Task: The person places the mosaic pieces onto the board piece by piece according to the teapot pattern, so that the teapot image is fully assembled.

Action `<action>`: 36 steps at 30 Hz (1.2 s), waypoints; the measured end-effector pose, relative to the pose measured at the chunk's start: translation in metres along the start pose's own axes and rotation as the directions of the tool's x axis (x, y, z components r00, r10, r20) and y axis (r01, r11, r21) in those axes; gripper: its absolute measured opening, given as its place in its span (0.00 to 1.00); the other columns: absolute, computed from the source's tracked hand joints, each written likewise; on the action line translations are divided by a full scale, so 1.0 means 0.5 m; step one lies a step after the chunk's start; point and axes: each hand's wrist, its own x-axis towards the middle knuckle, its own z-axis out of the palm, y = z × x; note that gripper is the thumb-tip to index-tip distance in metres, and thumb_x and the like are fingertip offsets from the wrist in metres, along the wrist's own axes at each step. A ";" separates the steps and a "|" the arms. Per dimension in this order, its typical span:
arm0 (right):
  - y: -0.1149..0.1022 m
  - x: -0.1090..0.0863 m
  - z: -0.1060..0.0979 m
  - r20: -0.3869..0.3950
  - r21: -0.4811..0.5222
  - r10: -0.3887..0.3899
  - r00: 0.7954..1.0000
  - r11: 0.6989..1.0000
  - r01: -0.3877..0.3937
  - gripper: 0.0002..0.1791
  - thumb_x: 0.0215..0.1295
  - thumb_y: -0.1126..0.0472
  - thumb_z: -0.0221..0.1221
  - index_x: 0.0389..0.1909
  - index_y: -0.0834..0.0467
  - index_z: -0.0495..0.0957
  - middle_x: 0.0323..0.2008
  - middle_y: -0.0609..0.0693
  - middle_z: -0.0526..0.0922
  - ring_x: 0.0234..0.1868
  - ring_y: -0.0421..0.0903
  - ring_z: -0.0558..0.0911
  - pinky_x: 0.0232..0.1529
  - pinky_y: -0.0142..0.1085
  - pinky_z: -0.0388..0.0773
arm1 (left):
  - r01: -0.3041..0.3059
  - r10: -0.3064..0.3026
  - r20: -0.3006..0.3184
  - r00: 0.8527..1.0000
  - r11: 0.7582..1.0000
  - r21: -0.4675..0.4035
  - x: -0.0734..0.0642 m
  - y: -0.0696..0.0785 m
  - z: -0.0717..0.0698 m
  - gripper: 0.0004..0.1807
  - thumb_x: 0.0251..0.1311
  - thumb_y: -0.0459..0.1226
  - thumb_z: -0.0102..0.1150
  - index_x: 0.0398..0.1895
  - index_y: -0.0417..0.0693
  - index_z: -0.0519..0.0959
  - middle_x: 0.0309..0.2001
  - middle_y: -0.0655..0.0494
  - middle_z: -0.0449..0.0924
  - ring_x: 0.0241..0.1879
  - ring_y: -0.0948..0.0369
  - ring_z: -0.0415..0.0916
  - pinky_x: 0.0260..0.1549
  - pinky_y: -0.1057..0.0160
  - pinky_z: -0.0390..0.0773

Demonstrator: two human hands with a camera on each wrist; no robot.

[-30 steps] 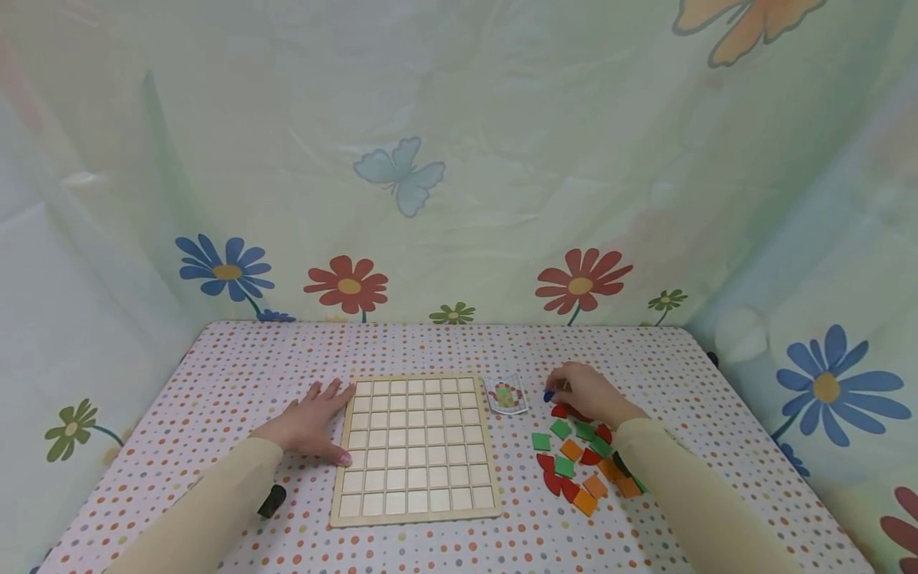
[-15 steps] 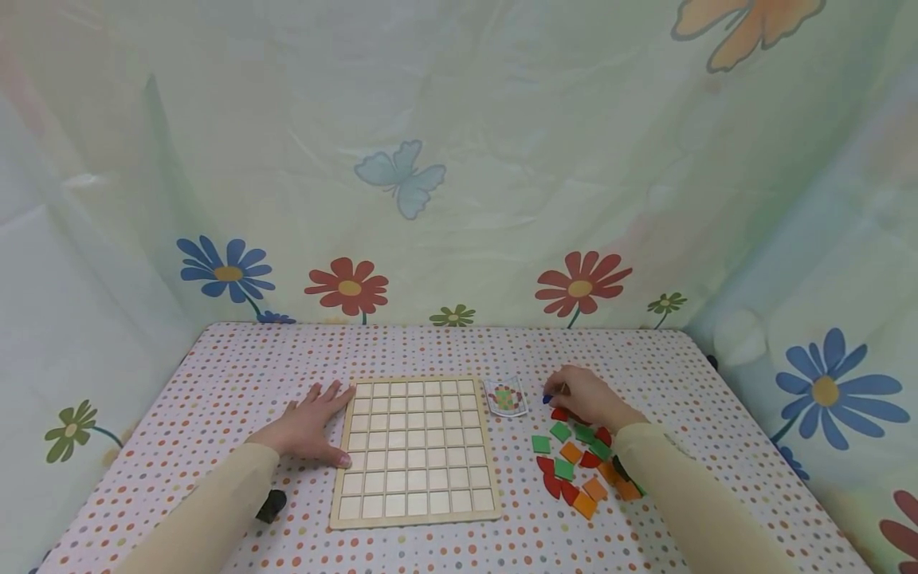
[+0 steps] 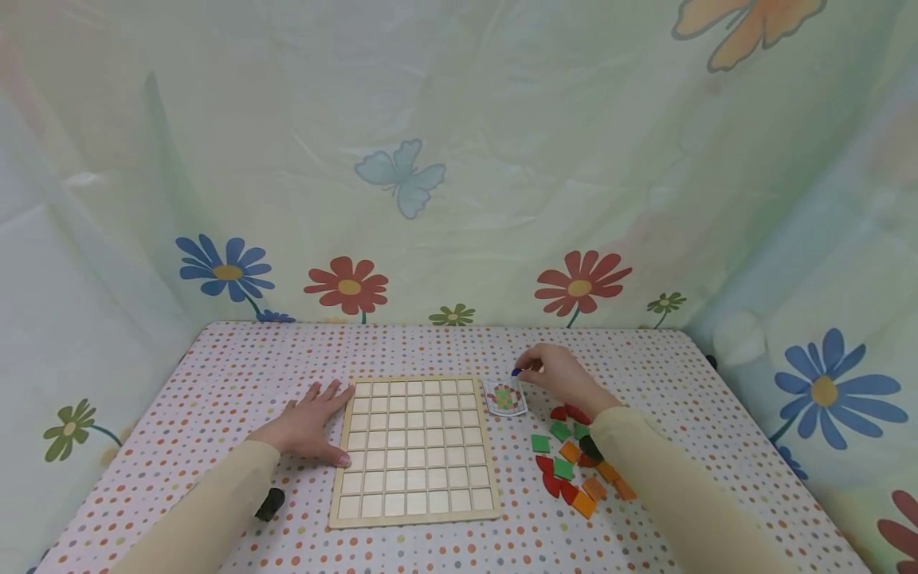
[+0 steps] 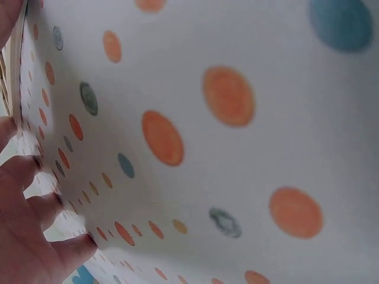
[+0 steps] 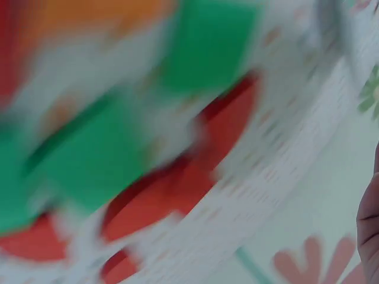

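Observation:
My left hand (image 3: 313, 426) rests with spread fingers at the left edge of a wooden grid board (image 3: 417, 523); its thumb and fingertips touch the frame. In the left wrist view the fingers (image 4: 32, 207) lie on the dotted cloth. My right hand (image 3: 562, 376) pinches a small dark blue piece (image 3: 516, 372) between thumb and fingers, just above the top right of a pattern card (image 3: 505, 398). The exact shape of the blue piece is too small to tell. The board's square cells hold no pieces.
Flat pieces lie loose right of the board: green squares (image 3: 541, 443), orange squares (image 3: 584, 504) and red rounded pieces (image 3: 551, 484). The right sleeve (image 3: 667, 478) covers part of them. A small black object (image 3: 270, 505) sits by the left sleeve.
My right hand has moved left and away from me, carrying the blue piece from the loose pieces to the card. My left hand stays on the board's edge.

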 end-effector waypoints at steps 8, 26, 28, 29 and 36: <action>-0.096 0.049 0.067 0.062 0.114 -0.073 0.995 0.991 0.066 0.06 0.69 0.65 0.64 0.44 0.61 0.86 0.39 0.51 0.86 0.37 0.42 0.81 0.40 0.36 0.81 | 0.021 -0.021 -0.006 1.000 1.000 0.010 0.005 -0.003 0.005 0.64 0.43 0.52 0.82 0.81 0.45 0.54 0.82 0.34 0.44 0.79 0.30 0.37 0.69 0.21 0.45; -0.201 0.113 0.161 0.140 0.103 -0.121 0.983 0.989 0.107 0.02 0.64 0.64 0.69 0.35 0.59 0.87 0.34 0.49 0.88 0.33 0.40 0.80 0.39 0.34 0.80 | 0.021 -0.021 -0.006 1.000 1.000 0.005 0.010 0.000 0.004 0.65 0.43 0.52 0.82 0.82 0.45 0.54 0.82 0.35 0.44 0.80 0.31 0.37 0.70 0.22 0.45; -0.208 0.115 0.163 0.152 0.098 -0.131 0.980 0.988 0.117 0.02 0.64 0.65 0.69 0.35 0.60 0.87 0.34 0.49 0.88 0.33 0.40 0.80 0.40 0.34 0.79 | 0.027 -0.026 -0.008 1.000 1.000 0.006 0.010 0.001 0.004 0.65 0.42 0.52 0.82 0.81 0.45 0.55 0.82 0.35 0.44 0.80 0.31 0.37 0.70 0.22 0.45; -0.211 0.116 0.165 0.159 0.092 -0.132 0.978 0.989 0.119 0.02 0.64 0.64 0.69 0.35 0.60 0.87 0.34 0.49 0.88 0.33 0.40 0.79 0.40 0.34 0.79 | 0.029 -0.029 -0.007 1.000 1.000 0.007 0.009 0.001 0.004 0.65 0.42 0.52 0.82 0.81 0.45 0.55 0.82 0.35 0.44 0.80 0.31 0.37 0.70 0.22 0.45; -0.223 0.125 0.173 0.188 0.051 -0.134 0.973 0.991 0.126 0.03 0.63 0.65 0.70 0.35 0.59 0.87 0.33 0.49 0.87 0.32 0.40 0.79 0.39 0.35 0.79 | 0.032 -0.032 -0.011 0.999 0.999 -0.002 0.007 -0.002 0.006 0.65 0.42 0.52 0.83 0.81 0.46 0.55 0.82 0.36 0.44 0.80 0.31 0.37 0.70 0.21 0.45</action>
